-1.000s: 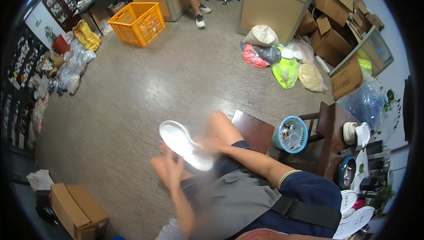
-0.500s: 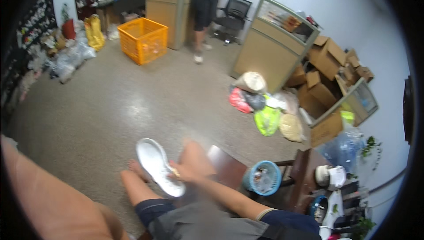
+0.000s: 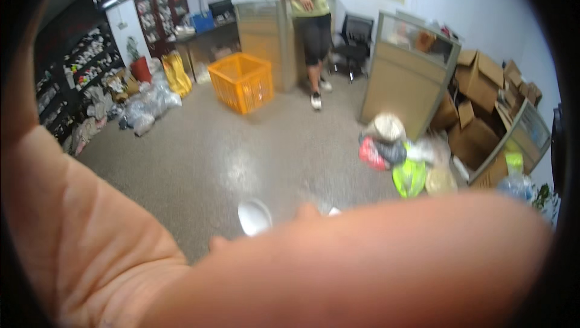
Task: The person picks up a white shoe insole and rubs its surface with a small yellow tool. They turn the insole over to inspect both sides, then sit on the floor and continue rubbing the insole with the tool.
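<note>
My left hand point(image 3: 78, 225) is raised very close in front of me at the left, its creased palm in view. A finger stretches up along the left rim, and its tip is out of the picture. A large blurred stretch of skin point(image 3: 362, 261) runs across the lower right; whether it is thumb or forearm I cannot tell. Just above it shows the rounded end of a white shoe sole point(image 3: 254, 216), the remainder hidden. My right hand is covered from sight, so its hold on the sole does not show. Bits of my bare knees peek out beside the sole.
An orange crate point(image 3: 241, 83) stands on the floor ahead. Behind it a person point(image 3: 311, 20) in a yellow-green top stands by a partition. Filled bags point(image 3: 411, 177) and cardboard boxes point(image 3: 477, 135) lie at the right, plastic bags point(image 3: 148, 107) at the left.
The view has tilted up, showing more of the room. My left hand has come across the lower picture, covering my lap, right arm and most of the sole. The blue basket is out of sight.
</note>
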The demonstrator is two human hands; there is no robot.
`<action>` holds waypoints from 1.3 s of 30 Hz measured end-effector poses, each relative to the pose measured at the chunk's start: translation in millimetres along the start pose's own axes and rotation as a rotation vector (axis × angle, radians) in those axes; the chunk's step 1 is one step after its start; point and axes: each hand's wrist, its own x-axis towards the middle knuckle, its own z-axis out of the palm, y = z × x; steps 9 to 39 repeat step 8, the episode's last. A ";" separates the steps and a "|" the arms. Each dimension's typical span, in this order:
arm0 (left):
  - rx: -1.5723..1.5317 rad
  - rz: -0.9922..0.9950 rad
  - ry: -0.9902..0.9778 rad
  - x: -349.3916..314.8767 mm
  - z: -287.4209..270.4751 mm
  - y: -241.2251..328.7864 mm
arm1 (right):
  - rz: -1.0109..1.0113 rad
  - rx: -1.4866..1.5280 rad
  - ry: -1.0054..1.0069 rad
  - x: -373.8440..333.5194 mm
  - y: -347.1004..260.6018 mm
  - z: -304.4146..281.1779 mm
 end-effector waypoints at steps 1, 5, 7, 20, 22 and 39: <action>-0.011 0.000 0.014 1.2 -0.6 1.9 | 0.002 0.066 -0.060 9.4 2.9 3.1; -0.094 -0.035 0.073 3.6 -9.1 11.3 | 0.223 0.048 -0.109 11.6 21.7 13.5; -0.132 -0.063 0.082 2.9 -11.5 12.3 | 0.264 0.345 -0.222 4.9 26.7 20.7; -0.153 -0.074 0.090 1.1 -13.3 11.4 | 0.284 0.343 -0.223 -14.2 29.7 22.8; -0.153 -0.074 0.090 1.1 -13.3 11.4 | 0.284 0.343 -0.223 -14.2 29.7 22.8; -0.153 -0.074 0.090 1.1 -13.3 11.4 | 0.284 0.343 -0.223 -14.2 29.7 22.8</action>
